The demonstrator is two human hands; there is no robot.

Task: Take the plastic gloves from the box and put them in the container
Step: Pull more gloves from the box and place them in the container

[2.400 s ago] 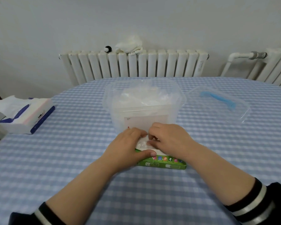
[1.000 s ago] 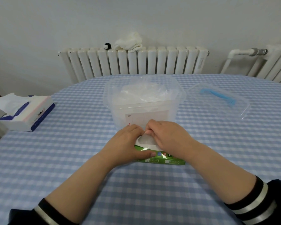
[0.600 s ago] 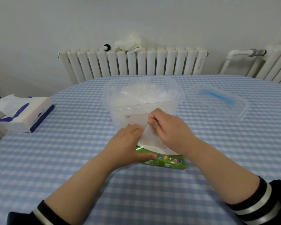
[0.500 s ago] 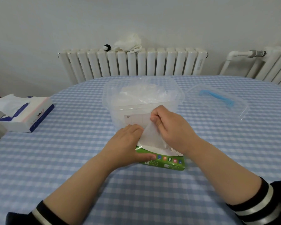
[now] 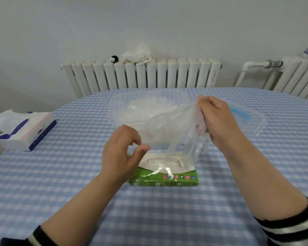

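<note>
A clear plastic glove (image 5: 174, 128) hangs in the air above the green box (image 5: 163, 172); its long axis runs on a slant, the top end at about two o'clock and the loose end trailing down toward seven o'clock, where it meets the box's opening. The right hand (image 5: 219, 119) pinches the glove's top end between thumb and curled fingers, so the glove lies at eight o'clock from that hand. The left hand (image 5: 122, 155) hovers over the box's left end with fingers loosely curled and holding nothing; the glove is at two o'clock from it, just beside the fingertips. The container (image 5: 148, 107) stands on the checked worktop (image 5: 60, 183) directly behind the box, at twelve o'clock, with crumpled gloves inside; its lid (image 5: 252, 119) lies at three o'clock from it; a tissue pack (image 5: 23, 132) sits well apart at nine o'clock.
</note>
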